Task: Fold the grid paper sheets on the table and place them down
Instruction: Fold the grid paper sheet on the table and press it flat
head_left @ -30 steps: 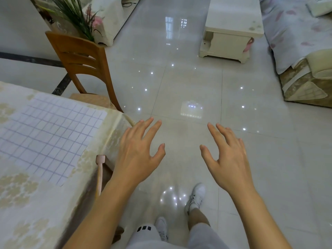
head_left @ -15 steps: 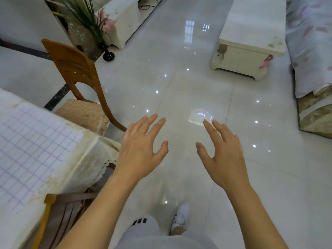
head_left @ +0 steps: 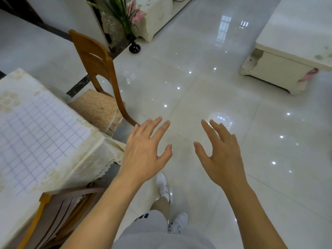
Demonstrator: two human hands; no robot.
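A white grid paper sheet [head_left: 34, 139] with purple lines lies flat on the table [head_left: 86, 162], which wears a cream patterned cloth at the left. My left hand [head_left: 143, 151] hovers over the floor just right of the table's corner, fingers spread, holding nothing. My right hand [head_left: 221, 155] floats beside it, further right, also spread and empty. Neither hand touches the paper.
A wooden chair [head_left: 97, 69] with a cushioned seat stands past the table corner. A second chair [head_left: 46, 218] is tucked under the table's near side. A cream coffee table [head_left: 291, 56] sits at the far right, a black vase [head_left: 134, 48] with plants at the back. Glossy tiled floor spreads ahead.
The view has swung, so the table and paper sit further left and the chairs show more. Both hands stay spread and empty in front of me.
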